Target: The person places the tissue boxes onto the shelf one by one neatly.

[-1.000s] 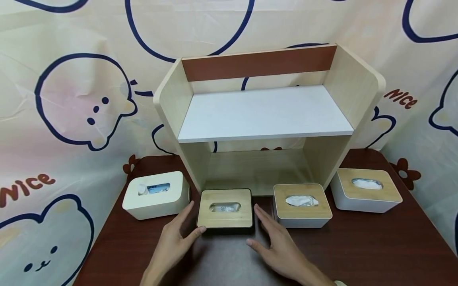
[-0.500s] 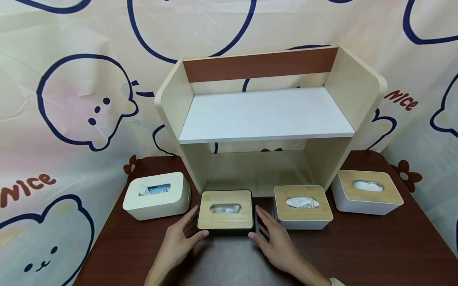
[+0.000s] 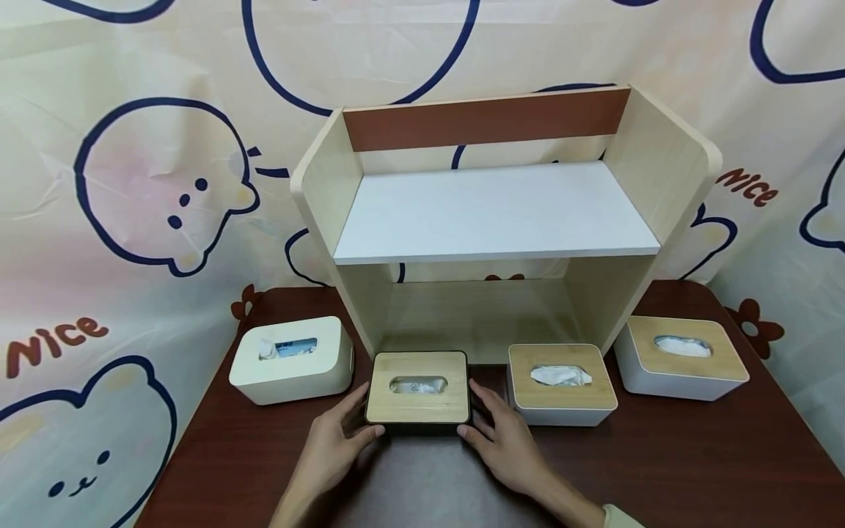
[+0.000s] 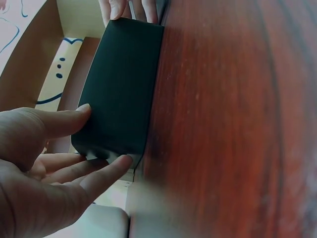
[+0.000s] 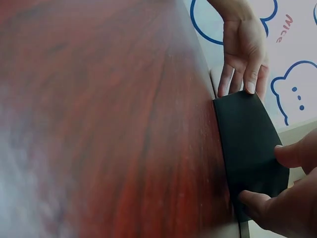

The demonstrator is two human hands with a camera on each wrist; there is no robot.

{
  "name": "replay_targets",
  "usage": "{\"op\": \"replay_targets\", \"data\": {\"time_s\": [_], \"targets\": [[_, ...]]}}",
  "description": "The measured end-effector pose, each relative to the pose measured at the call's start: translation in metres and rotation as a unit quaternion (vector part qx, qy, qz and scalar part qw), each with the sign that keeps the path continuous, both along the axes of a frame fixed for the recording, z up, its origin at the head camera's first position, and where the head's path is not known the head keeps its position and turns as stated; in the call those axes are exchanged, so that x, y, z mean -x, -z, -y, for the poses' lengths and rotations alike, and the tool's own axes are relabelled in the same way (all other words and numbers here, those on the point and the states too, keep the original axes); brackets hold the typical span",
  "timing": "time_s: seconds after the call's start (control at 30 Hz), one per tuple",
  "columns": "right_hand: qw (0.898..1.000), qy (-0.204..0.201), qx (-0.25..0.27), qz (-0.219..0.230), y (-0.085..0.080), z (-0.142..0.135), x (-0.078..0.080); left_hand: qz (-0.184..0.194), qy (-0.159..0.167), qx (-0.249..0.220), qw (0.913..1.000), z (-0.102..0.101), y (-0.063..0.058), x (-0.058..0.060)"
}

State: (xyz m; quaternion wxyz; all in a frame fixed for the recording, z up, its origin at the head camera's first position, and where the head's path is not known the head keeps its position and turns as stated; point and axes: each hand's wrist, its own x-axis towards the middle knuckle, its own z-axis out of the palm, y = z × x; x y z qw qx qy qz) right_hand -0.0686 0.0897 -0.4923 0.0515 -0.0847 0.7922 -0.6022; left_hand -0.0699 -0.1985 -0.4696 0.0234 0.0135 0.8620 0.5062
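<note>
A tissue box [image 3: 416, 409] with a black body and light wooden lid sits on the dark table in front of the shelf. My left hand [image 3: 332, 444] holds its left end, thumb on the black front [image 4: 119, 84] and fingers along the side. At the other end my right hand [image 3: 507, 442] grips the box the same way, thumb on the front corner. Both wrist views show the thumbs and fingertips touching the box. Just right of my right hand stands a white tissue box [image 3: 561, 416] with a wooden lid.
A cream tissue box [image 3: 287, 381] stands to the left, and another white, wooden-lidded one [image 3: 683, 378] at the far right. Behind them rises a two-level wooden shelf [image 3: 495, 213] with a white middle board. A printed cloth [image 3: 165, 308] hangs behind the table [image 3: 634, 469].
Both hands have closed in from beside the black tissue box until thumbs and fingers touch its ends. The box itself shows no clear movement; the head view has shifted slightly.
</note>
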Motion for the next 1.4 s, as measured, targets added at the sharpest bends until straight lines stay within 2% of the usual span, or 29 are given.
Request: {"op": "replay_targets", "data": {"time_s": [0.17, 0.53, 0.8, 1.13, 1.4], "targets": [[1.0, 0.022, 0.019, 0.002, 0.002, 0.003, -0.001, 0.004, -0.005, -0.001, 1.0, -0.002, 0.0, 0.0], [0.997, 0.05, 0.052, 0.001, 0.006, 0.009, -0.005, 0.012, -0.017, -0.033, 0.9992, -0.003, 0.0, -0.002], [0.996, 0.071, 0.059, 0.01, 0.006, 0.01, -0.006, 0.029, -0.032, -0.026, 0.9987, -0.003, -0.001, 0.0], [0.985, 0.079, 0.15, 0.033, 0.009, 0.016, -0.009, 0.026, -0.048, -0.07, 0.996, -0.003, -0.001, 0.001], [0.986, 0.085, 0.142, 0.008, 0.007, 0.018, -0.011, 0.003, -0.045, -0.11, 0.9929, -0.006, -0.003, 0.0]]}}
